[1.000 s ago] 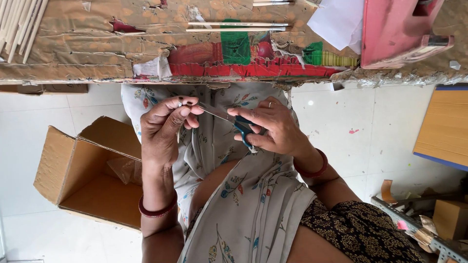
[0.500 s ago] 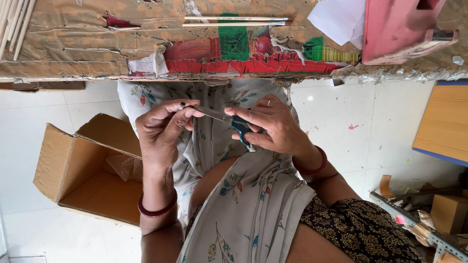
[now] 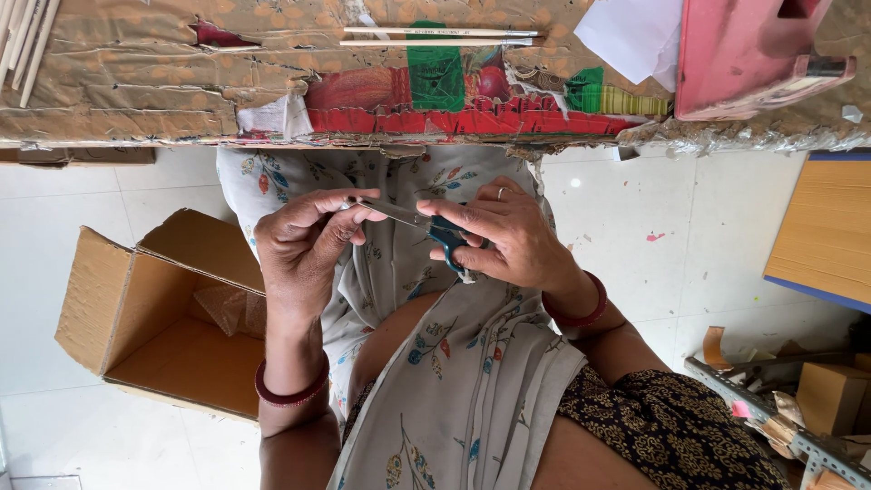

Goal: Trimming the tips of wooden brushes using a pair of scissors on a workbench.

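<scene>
My right hand (image 3: pixel 504 240) grips a pair of scissors (image 3: pixel 426 222) by its teal handles, over my lap. The metal blades are closed and point left. My left hand (image 3: pixel 304 245) meets the blade tip, with thumb and fingers pinched around it; whether something small sits between those fingers I cannot tell. Both wrists wear red bangles, and a ring shows on my right hand. Beneath the hands lies pale floral cloth (image 3: pixel 454 381) draped over my knees.
A worn cardboard-covered table edge (image 3: pixel 136 82) runs across the top, with two thin brushes (image 3: pixel 435 36), white paper (image 3: pixel 635 36), a pink box-like object (image 3: pixel 753 54) and a bundle of sticks (image 3: pixel 23 36). An open cardboard box (image 3: pixel 154 318) stands on the floor at left. A wooden board (image 3: pixel 826 227) and metal scraps (image 3: pixel 780 408) lie at right.
Both hands keep their place with the scissors between them; my left fingers have shifted slightly at the blade tip. The view has barely moved.
</scene>
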